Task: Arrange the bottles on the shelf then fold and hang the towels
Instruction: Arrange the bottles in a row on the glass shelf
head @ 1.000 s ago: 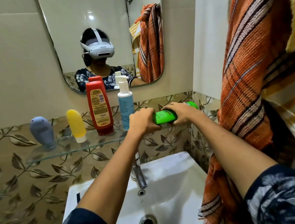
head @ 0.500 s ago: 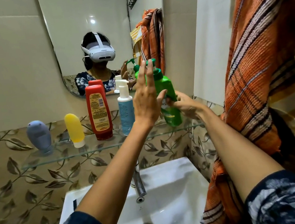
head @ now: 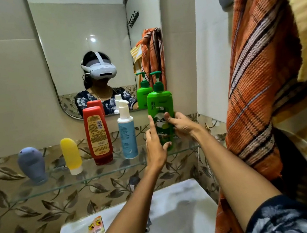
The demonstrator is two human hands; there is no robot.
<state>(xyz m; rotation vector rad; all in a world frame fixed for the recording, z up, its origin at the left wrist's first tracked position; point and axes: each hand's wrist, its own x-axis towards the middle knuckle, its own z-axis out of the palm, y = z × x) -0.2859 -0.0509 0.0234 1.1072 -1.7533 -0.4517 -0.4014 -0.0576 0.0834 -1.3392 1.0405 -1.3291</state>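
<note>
Green and upright, the pump bottle stands at the right end of the glass shelf, close to the shelf's right edge and the corner wall. Her right hand curls round the bottle's right side, thumb across the label; her left hand rests against its left side with fingers mostly straight, the forefinger up along the label. Left of the green bottle stand the white-and-blue pump bottle, then the red bottle, the yellow bottle and the grey-blue bottle, with gaps between them. Right of the green bottle hangs the orange striped towel, beside the forearm. Below the shelf lies the white sink.
</note>
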